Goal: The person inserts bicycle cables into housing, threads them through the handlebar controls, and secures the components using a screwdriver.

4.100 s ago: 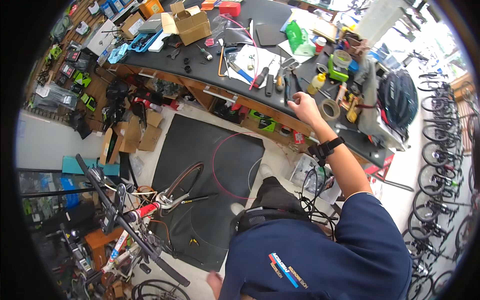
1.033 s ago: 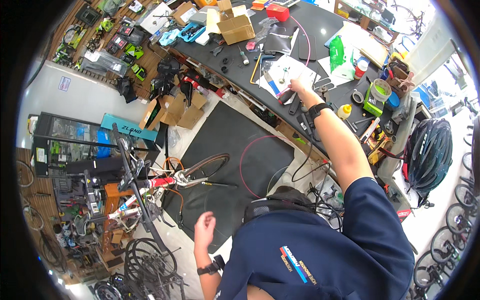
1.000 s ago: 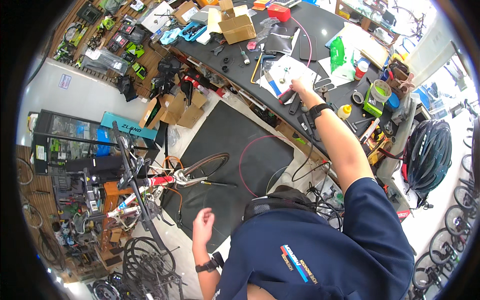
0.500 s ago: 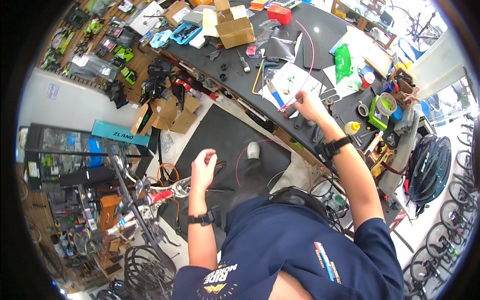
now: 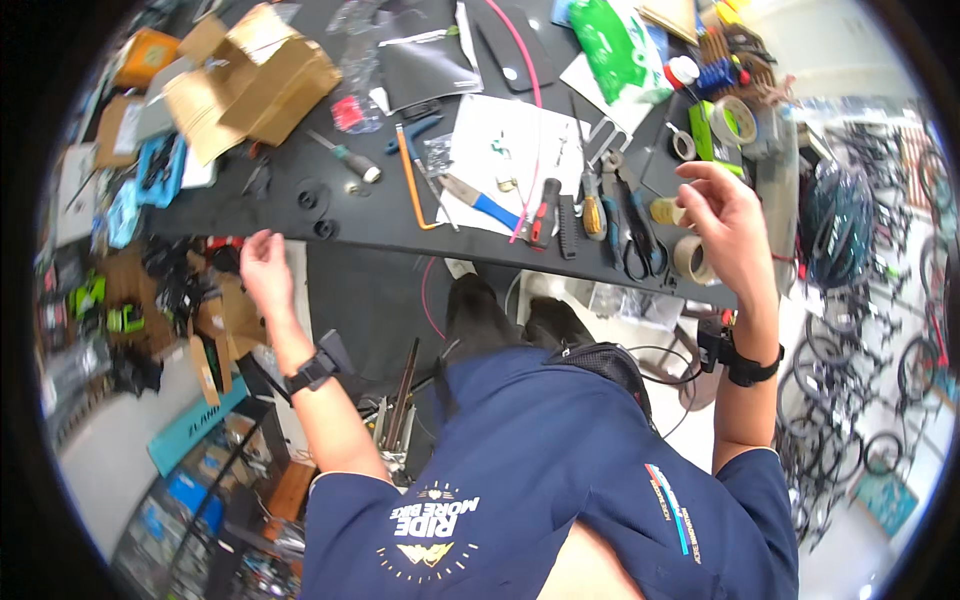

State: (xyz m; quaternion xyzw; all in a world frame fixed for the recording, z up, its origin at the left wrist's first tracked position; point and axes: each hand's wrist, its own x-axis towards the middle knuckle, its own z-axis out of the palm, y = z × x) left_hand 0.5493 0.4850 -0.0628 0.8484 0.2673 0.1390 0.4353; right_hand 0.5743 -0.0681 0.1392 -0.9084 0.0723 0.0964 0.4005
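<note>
I face a dark workbench (image 5: 380, 215) covered with tools. My left hand (image 5: 263, 272) is raised at the bench's front edge, fingers loosely apart, holding nothing. My right hand (image 5: 726, 222) hovers over the right end of the bench, fingers curled and apart, also empty. It is nearest to two rolls of tape (image 5: 692, 258) and a pair of black-handled cutters (image 5: 632, 222). A blue-handled tool (image 5: 482, 204), a red-handled tool (image 5: 543, 206) and a thin pink cable (image 5: 532, 120) lie on white paper (image 5: 510, 150) between my hands.
Cardboard boxes (image 5: 255, 75) sit at the bench's left, a green bag (image 5: 620, 45) at the back. A dark helmet (image 5: 838, 225) rests at the right end. Bicycle wheels (image 5: 880, 380) crowd the right side. A black floor mat (image 5: 375, 300) lies under the bench; boxes and clutter fill the left floor.
My view has swung from the bicycle and floor mat up to the bench. My left hand rose to the bench edge; my right hand lifted off the tools and moved right.
</note>
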